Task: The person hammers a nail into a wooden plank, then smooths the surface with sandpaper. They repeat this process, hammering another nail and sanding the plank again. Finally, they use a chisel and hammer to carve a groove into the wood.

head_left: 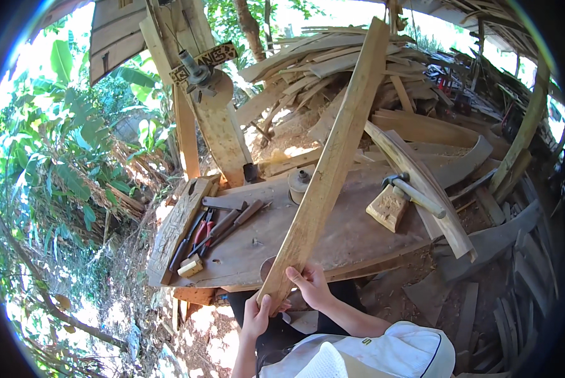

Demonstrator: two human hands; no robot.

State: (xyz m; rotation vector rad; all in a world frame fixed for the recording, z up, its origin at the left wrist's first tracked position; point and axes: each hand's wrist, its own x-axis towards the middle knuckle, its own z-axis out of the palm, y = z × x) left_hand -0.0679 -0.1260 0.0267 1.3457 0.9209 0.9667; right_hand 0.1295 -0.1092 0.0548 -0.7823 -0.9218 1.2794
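Observation:
A long, rough pale wooden plank slants up from my hands over the workbench toward the upper right. My left hand grips its lower end, and my right hand grasps it a little higher, thumb on its face. On the bench's left lie red-handled pliers, dark-handled tools and a small wooden block. Partly behind the plank is a round pale metal object. To the right, a hammer lies over a wood block, beside long split boards.
A wooden post with a mounted metal wheel device stands at the back left. Stacked offcuts fill the back, more scraps lie at the right, and leafy plants grow on a slope at the left.

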